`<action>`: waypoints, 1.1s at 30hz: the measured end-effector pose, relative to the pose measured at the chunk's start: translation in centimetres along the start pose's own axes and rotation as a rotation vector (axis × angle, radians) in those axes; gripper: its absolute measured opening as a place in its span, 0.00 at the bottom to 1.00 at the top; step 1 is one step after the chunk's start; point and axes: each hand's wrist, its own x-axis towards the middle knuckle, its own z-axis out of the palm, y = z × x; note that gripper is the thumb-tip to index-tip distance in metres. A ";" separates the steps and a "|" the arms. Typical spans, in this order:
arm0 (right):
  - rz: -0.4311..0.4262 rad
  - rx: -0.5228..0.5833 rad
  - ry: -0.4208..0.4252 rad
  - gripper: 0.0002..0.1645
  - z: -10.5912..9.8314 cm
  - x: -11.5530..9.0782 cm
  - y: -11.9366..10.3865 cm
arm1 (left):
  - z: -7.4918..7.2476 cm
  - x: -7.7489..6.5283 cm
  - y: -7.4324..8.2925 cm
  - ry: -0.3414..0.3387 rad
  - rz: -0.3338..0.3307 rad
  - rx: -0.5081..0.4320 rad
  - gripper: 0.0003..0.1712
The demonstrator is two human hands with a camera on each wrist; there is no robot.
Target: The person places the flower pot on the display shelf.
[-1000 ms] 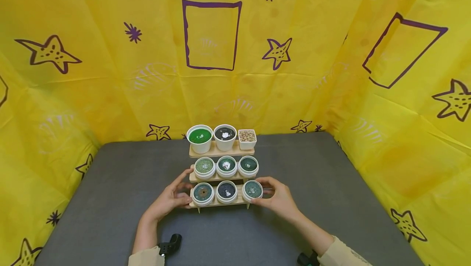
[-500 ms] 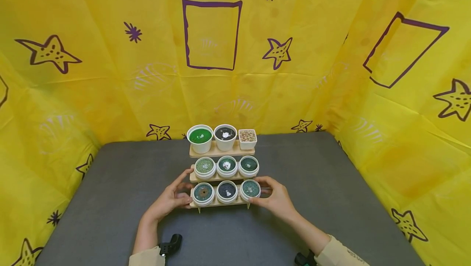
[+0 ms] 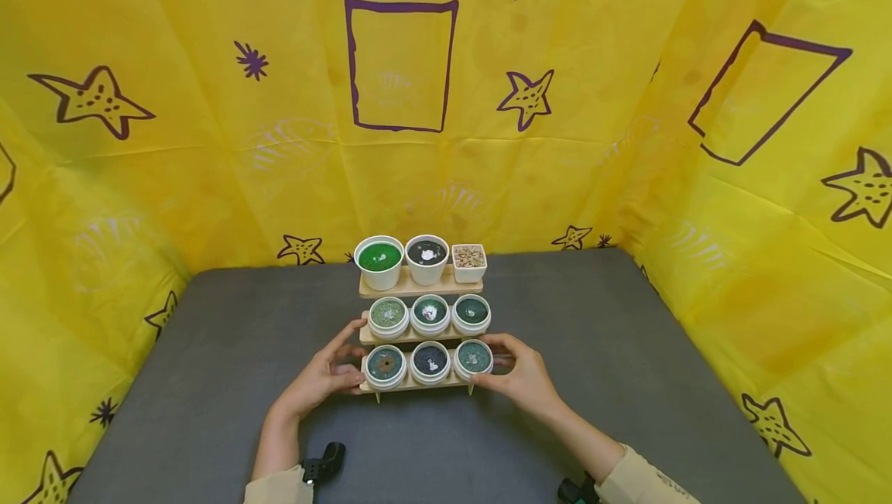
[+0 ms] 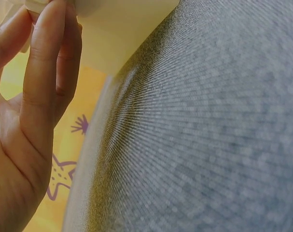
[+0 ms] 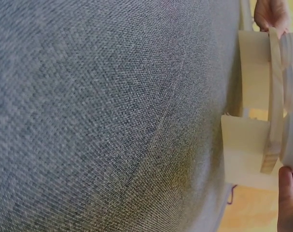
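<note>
A three-tier wooden stand carries three rows of cups in the head view. My right hand grips the front-right white cup, which has a blue-green surface and stands on the lowest tier; thumb and fingers lie at its right side. In the right wrist view, that hand's fingers touch the cup's side. At the stand's left end, my left hand holds the wood, its thumb by the lowest board and index finger by the middle one. Beside them on the lowest tier sit a cup with a brown spot and a dark cup.
Three round cups with green tops, one of them a speckled cup, fill the middle tier. The top tier bears a bright green cup, a black-topped cup and a square cup of grains. Yellow cloth surrounds the grey table.
My right hand has shifted the front-right cup slightly left, closer to the dark cup, and it now sits in line over the board. The left hand stays at the stand's left end.
</note>
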 end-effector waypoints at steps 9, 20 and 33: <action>-0.022 -0.012 0.007 0.35 0.1 0.2 0.5 | -0.1 0.0 0.0 -0.004 0.006 0.008 0.53; -0.066 0.060 0.038 0.36 -0.7 -0.2 1.9 | 0.0 -0.2 0.1 0.037 -0.002 0.071 0.52; 0.005 -0.046 0.122 0.27 -3.6 0.9 2.9 | -0.9 -1.2 3.0 0.228 0.017 0.358 0.44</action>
